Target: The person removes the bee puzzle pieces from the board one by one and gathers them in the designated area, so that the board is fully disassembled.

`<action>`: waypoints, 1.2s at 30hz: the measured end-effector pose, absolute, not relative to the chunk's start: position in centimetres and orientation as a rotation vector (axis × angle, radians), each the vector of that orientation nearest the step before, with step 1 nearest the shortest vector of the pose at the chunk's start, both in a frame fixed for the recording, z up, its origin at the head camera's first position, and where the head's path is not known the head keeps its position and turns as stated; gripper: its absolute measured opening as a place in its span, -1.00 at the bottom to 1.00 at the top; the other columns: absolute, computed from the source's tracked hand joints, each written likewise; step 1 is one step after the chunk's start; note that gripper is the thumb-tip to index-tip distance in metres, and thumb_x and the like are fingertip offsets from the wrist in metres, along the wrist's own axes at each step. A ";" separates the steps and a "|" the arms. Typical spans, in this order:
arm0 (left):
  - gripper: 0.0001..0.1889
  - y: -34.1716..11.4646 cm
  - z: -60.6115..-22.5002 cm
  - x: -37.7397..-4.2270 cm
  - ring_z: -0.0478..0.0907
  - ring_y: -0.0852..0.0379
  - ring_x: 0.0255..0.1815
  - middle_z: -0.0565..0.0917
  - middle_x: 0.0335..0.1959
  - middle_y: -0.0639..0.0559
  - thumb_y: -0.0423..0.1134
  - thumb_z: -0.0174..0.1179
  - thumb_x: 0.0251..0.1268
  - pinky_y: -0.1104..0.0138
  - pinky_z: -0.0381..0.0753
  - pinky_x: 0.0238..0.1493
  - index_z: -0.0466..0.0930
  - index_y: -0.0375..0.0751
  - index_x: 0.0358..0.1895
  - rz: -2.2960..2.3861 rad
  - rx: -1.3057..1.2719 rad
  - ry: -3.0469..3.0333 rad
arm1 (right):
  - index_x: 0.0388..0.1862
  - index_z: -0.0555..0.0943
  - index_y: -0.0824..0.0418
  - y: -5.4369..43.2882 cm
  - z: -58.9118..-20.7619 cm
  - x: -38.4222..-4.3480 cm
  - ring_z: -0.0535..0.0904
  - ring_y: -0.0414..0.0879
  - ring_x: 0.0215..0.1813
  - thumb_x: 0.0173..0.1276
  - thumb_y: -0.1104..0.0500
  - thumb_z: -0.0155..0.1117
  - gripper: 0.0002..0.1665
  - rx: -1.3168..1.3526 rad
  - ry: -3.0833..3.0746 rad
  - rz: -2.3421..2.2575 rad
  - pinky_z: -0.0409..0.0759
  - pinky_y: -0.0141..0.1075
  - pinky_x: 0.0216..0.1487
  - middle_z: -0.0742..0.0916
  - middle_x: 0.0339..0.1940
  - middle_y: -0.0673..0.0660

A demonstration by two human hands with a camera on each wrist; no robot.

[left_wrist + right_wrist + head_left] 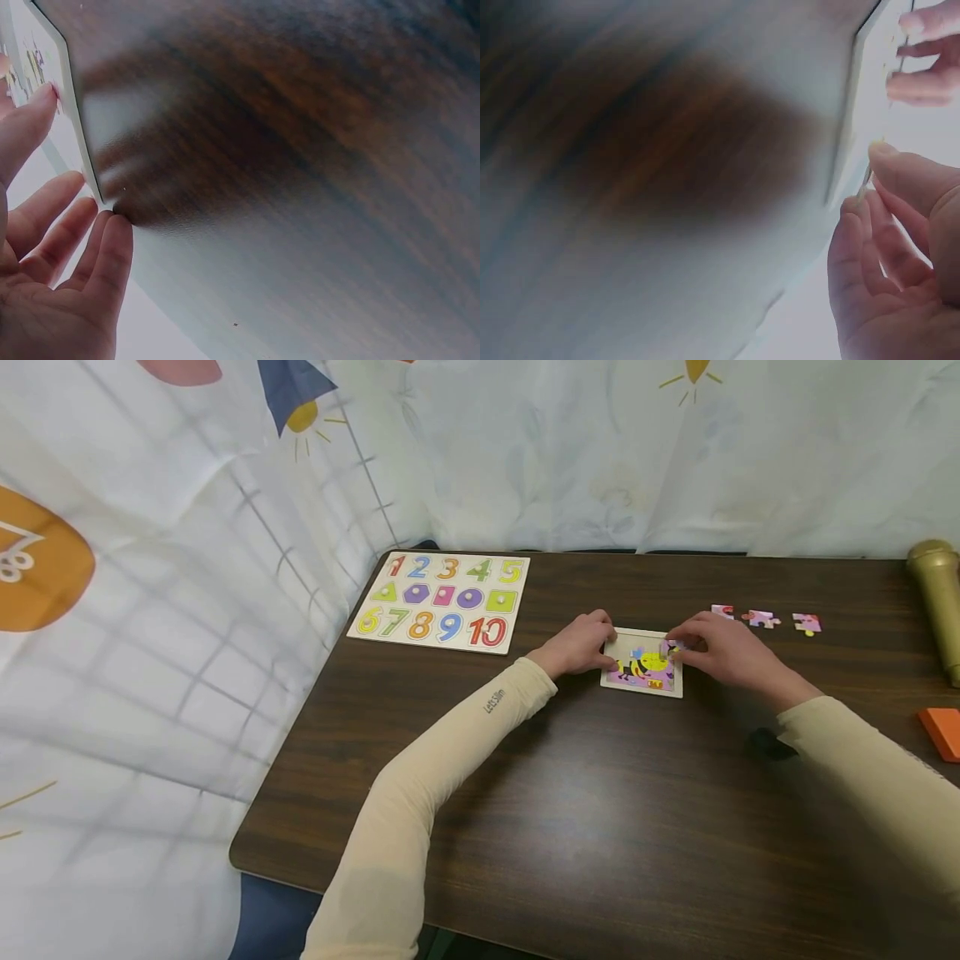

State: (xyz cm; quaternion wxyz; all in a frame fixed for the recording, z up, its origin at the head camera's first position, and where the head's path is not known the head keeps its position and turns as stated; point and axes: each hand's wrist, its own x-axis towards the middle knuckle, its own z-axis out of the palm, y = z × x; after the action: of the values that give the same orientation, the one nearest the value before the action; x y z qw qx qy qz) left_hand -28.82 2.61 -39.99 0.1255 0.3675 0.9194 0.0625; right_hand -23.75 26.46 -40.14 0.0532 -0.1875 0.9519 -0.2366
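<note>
A small wooden jigsaw puzzle board (641,691) with a yellow and black bee picture lies on the table, its upper part bare wood. My left hand (576,646) holds the board's left side; the thumb rests on its face and the other fingers reach along the edge, as the left wrist view also shows. At the upper right of the board, my right hand (723,647) pinches a puzzle piece (667,649) between thumb and fingers. That thin piece (866,182) appears edge-on in the right wrist view, tilted. Several loose pink puzzle pieces (763,619) lie behind my right hand.
To the left lies a number and shape peg board (457,591). A gold microphone-shaped object (937,610) and an orange block (941,731) sit at the right edge of the dark wooden table (600,827). White printed curtains (540,460) hang behind and to the left.
</note>
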 end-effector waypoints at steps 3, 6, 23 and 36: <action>-0.49 2.5 -40.0 -28.8 0.38 0.03 0.21 0.42 0.24 -0.09 0.02 0.27 0.31 0.37 0.28 0.28 0.55 -0.23 0.20 0.177 1.069 2.681 | 0.05 0.63 0.35 27.8 -40.3 -23.5 0.48 0.09 -0.15 0.30 0.26 0.35 -0.66 -0.558 2.940 -0.698 0.47 0.00 -0.13 0.61 -0.10 0.27; -0.48 2.5 -40.0 -28.8 0.38 0.03 0.20 0.42 0.24 -0.09 0.02 0.27 0.31 0.37 0.28 0.28 0.55 -0.23 0.20 0.175 1.069 2.681 | 0.03 0.62 0.38 29.2 -40.5 -23.4 0.49 0.12 -0.14 0.31 0.28 0.33 -0.67 -0.532 2.972 -0.686 0.46 0.02 -0.13 0.61 -0.11 0.31; -0.50 2.5 -39.9 -28.6 0.40 0.03 0.16 0.44 0.22 -0.09 0.03 0.25 0.32 0.36 0.31 0.25 0.56 -0.23 0.20 0.184 1.080 2.677 | 0.06 0.56 0.43 32.0 -41.2 -24.2 0.47 0.23 -0.07 0.36 0.24 0.27 -0.63 -0.391 2.947 -0.663 0.41 0.16 -0.05 0.55 -0.05 0.44; -0.50 2.6 -39.8 -28.7 0.40 0.03 0.17 0.43 0.22 -0.08 0.03 0.26 0.31 0.38 0.30 0.26 0.57 -0.22 0.19 0.163 1.079 2.682 | 0.14 0.51 0.49 32.4 -41.1 -24.9 0.45 0.32 0.04 0.39 0.20 0.25 -0.54 -0.356 2.919 -0.698 0.36 0.23 0.05 0.54 0.04 0.50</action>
State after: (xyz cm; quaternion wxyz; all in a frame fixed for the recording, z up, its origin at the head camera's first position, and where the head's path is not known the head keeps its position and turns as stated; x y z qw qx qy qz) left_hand -28.70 2.62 -39.81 0.1227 0.3697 0.9193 0.0557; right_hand -24.90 32.38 -41.11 0.0595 -0.1177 0.9641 -0.2307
